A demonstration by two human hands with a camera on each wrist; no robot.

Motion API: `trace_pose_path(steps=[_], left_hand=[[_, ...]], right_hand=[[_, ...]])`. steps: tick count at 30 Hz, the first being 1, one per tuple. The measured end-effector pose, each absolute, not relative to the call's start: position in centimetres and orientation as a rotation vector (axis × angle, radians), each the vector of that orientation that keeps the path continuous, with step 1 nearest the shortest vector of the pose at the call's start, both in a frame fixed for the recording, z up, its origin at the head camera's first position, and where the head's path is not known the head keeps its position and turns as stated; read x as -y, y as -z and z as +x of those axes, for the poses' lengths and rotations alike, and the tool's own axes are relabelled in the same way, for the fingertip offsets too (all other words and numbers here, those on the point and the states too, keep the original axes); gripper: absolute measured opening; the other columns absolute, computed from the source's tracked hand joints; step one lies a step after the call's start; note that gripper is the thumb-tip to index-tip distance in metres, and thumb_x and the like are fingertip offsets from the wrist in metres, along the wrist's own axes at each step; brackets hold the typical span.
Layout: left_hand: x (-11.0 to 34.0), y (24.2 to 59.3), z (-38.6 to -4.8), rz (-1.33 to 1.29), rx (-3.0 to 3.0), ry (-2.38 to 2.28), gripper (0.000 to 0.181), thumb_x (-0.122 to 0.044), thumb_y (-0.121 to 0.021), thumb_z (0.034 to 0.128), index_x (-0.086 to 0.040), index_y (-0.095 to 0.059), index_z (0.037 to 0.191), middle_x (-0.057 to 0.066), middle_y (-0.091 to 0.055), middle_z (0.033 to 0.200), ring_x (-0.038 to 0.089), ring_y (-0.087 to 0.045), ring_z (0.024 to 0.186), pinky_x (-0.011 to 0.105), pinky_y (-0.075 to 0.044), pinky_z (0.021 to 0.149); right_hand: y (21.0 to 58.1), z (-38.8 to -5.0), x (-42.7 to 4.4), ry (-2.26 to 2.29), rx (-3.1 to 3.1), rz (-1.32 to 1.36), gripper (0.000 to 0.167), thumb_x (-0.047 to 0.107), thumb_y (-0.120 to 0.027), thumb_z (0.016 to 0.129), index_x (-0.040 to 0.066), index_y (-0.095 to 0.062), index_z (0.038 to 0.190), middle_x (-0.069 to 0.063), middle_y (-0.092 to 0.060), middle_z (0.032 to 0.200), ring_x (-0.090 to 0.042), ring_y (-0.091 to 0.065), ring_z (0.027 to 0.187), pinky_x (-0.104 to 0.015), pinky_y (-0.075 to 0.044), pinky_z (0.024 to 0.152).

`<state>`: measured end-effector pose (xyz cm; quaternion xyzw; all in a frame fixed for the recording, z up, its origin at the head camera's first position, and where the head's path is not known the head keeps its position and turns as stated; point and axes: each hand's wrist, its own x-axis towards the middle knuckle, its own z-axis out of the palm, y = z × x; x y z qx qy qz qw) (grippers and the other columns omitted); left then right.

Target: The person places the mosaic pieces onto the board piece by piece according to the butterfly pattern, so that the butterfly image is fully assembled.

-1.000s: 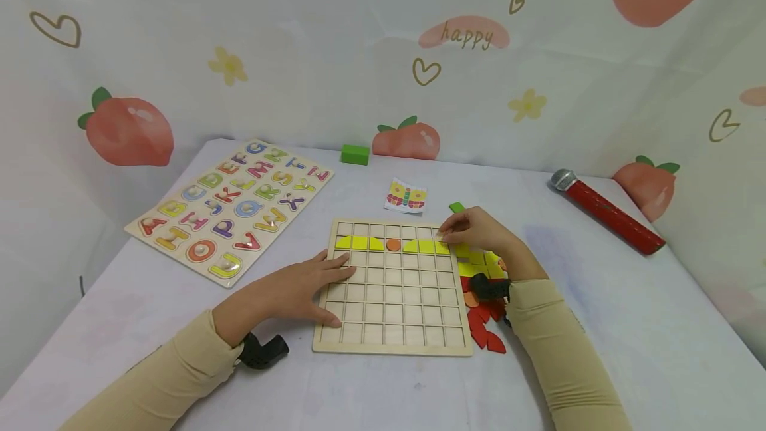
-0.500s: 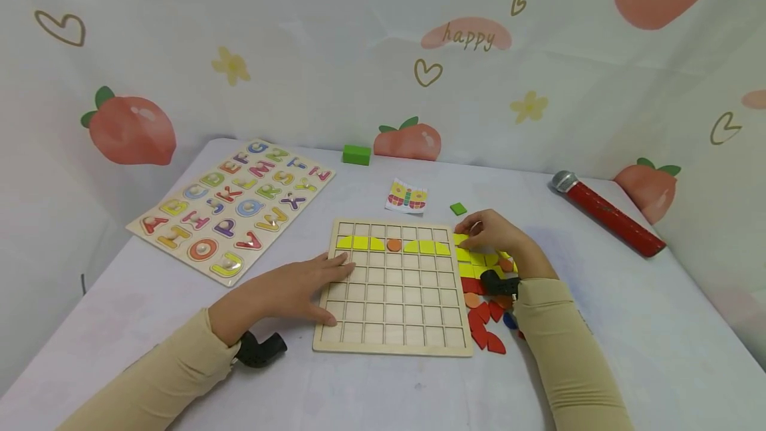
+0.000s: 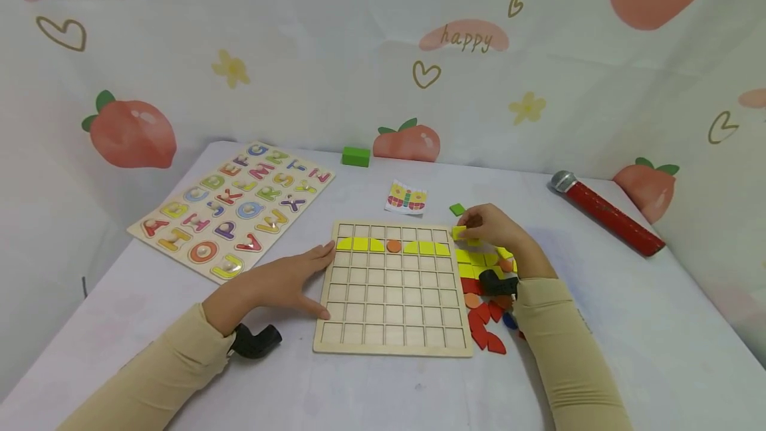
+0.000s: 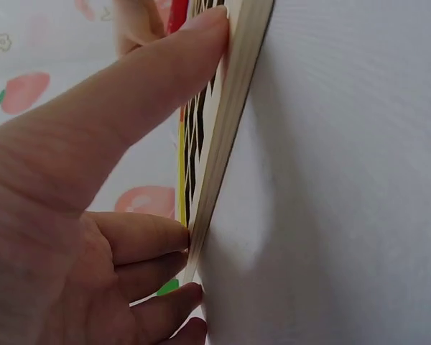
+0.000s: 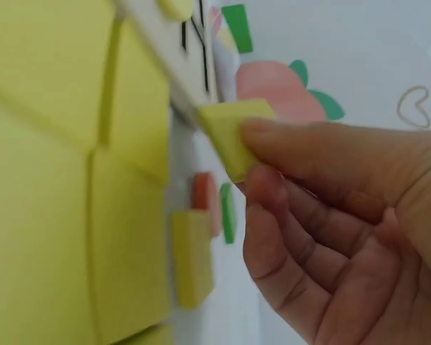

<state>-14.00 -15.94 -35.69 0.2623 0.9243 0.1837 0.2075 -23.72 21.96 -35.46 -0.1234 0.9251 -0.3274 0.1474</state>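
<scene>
The pale backdrop (image 3: pixel 287 105) reads "happy" twice among hearts, peaches and flowers. The alphabet board (image 3: pixel 177 225) shows coloured capital letters, A to Z. Just beside it lies the grid board (image 3: pixel 393 296); its second row from the far edge holds six yellow pieces (image 3: pixel 360 243), three either side of an orange disc (image 3: pixel 393 245). A red microphone (image 3: pixel 607 213) lies well to the right. The left hand (image 3: pixel 281 283), digits spread, touches the grid board's left edge, whose layered side only the left wrist view reveals. The right hand (image 3: pixel 491 226), well apart from it, hovers beside the far right corner, near loose pieces (image 3: pixel 479 258). A butterfly-printed card (image 3: pixel 407 197) lies beyond. The right fingertips pinch a yellow tile (image 5: pixel 230 140), clearest in the right wrist view.
</scene>
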Motion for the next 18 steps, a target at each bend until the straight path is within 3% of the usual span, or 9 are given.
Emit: trace_pose_path(steps=[5,8,18], left_hand=[[16.0,35.6,-14.0,0.717,-2.572,-0.507,0.108,-0.058,-0.073,0.0683,-0.008,-0.021,0.149,0.005,-0.010,0.158,0.029,-0.015,0.144,0.045,-0.023,0.114],[15.9,35.5,-14.0,0.716,-2.576,-0.510,0.108,-0.058,-0.073,0.0682,-0.008,-0.022,0.148,0.006,-0.010,0.158,0.029,-0.015,0.144,0.045,-0.024,0.114],[15.9,35.6,-14.0,0.733,-2.577,-0.507,0.107,-0.057,-0.073,0.0684,-0.007,-0.022,0.148,0.006,-0.012,0.158,0.028,-0.017,0.144,0.046,-0.025,0.114]], right_hand=[[34.3,-23.5,-20.8,1.127,-2.598,-0.410,0.026,0.008,-0.059,0.090,-0.008,-0.057,0.110,-0.021,-0.064,0.095,-0.024,-0.063,0.076,-0.034,-0.056,0.073],[33.8,-23.3,-19.3,1.196,-2.550,-0.434,0.024,0.009,-0.058,0.091,-0.007,-0.057,0.109,-0.019,-0.064,0.092,-0.026,-0.065,0.076,-0.032,-0.055,0.068],[33.4,-22.9,-12.5,1.246,-2.330,-0.548,0.018,0.006,-0.059,0.090,-0.008,-0.062,0.101,-0.016,-0.068,0.090,-0.023,-0.067,0.075,-0.034,-0.057,0.075]])
